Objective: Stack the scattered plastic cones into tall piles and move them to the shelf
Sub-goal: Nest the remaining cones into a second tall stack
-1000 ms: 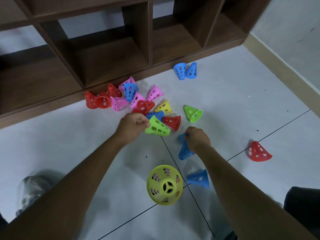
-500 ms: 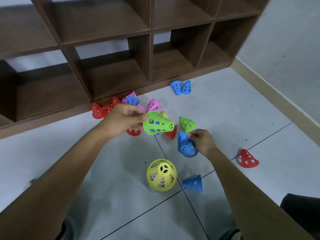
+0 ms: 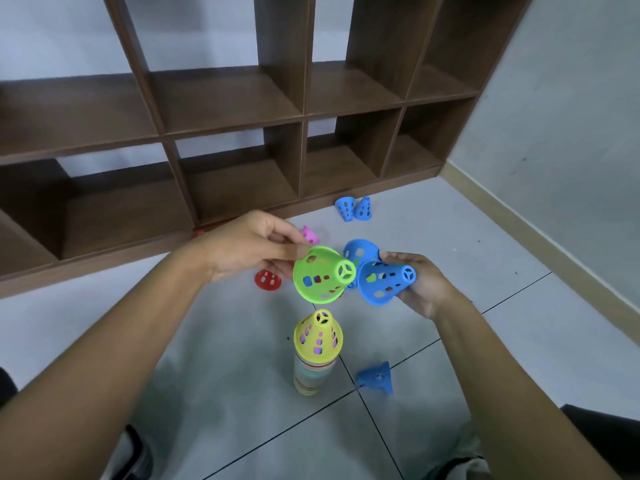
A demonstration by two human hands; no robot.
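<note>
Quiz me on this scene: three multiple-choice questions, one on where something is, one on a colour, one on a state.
1. Where is the stack?
A. on the shelf
B. on the floor
C. in a hand

2. What colour is the stack's top cone?
A. yellow
B. red
C. pink

3. What is the left hand doing?
A. resting open
B. gripping a green cone
C. pressing the floor

Answers:
1 B, it stands on the tiles below the hands.
2 A, a yellow cone caps it.
3 B, its fingers pinch the green rim, while the right hand holds a blue cone.
</note>
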